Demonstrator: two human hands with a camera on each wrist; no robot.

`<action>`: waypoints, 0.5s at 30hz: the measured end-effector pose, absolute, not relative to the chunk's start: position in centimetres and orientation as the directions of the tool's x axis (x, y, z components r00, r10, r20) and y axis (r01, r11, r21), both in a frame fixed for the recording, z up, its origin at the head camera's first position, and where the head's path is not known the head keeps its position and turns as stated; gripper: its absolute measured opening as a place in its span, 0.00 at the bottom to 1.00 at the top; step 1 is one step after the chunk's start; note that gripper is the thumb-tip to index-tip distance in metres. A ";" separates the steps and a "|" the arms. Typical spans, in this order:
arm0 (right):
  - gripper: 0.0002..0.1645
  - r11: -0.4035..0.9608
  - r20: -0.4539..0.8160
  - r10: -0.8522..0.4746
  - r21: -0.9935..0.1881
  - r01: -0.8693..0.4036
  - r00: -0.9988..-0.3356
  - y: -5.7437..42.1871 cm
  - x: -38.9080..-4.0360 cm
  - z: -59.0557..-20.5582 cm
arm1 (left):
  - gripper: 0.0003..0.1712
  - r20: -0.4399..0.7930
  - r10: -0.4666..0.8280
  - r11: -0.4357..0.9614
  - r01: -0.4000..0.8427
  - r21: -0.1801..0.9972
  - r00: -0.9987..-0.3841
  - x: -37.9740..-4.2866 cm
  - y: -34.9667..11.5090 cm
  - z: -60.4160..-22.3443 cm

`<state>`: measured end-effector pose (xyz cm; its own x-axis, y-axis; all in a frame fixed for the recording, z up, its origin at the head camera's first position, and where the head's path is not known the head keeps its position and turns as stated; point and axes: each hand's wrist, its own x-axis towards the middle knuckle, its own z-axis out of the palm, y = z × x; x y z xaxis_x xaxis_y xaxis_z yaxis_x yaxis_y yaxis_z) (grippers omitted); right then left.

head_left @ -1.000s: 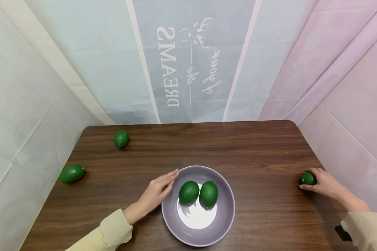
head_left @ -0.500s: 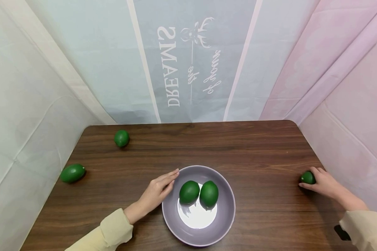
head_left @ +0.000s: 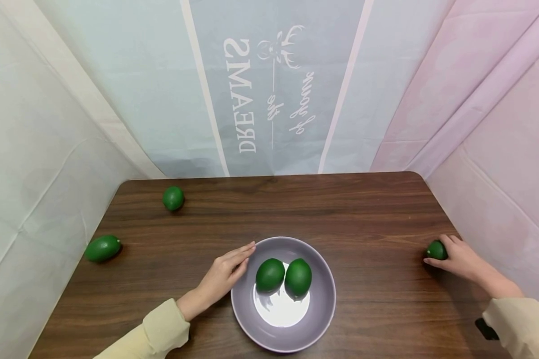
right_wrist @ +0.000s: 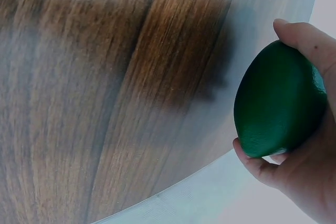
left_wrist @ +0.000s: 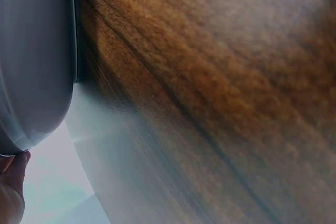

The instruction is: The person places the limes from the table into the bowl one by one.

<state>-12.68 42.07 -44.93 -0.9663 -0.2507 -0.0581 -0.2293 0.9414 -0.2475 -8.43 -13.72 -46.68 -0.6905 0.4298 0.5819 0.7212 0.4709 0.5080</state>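
Observation:
At the table's right side my right hand (head_left: 461,259) grips a green lime (head_left: 436,250), fingers and thumb curled around it. In the right wrist view this lime (right_wrist: 281,100) shows large, with a fingertip at each end and the wood close by. My left hand (head_left: 223,275) rests against the left rim of a purple-grey bowl (head_left: 316,314), its fingers nearly straight. The left wrist view shows the bowl's outer wall (left_wrist: 37,61) with a fingertip at its edge. Inside the bowl lie two limes, a left one (head_left: 270,275) and a right one (head_left: 298,277), side by side.
One lime (head_left: 173,198) sits at the back left of the dark wooden table (head_left: 364,224). Another lime (head_left: 103,248) lies near the left edge. A blue-grey printed cloth (head_left: 274,99) hangs behind the table, with pale cloth on both sides.
My right hand and the lime in it have shifted slightly left and away from me. The left hand, the bowl and the other limes have stayed put.

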 end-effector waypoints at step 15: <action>0.38 0.939 -0.057 -0.264 -0.244 -0.243 -0.963 41.2 -13.1 -44.6 | 0.18 0.590 0.429 0.465 0.727 0.505 -0.684 -8.5 -13.7 -46.7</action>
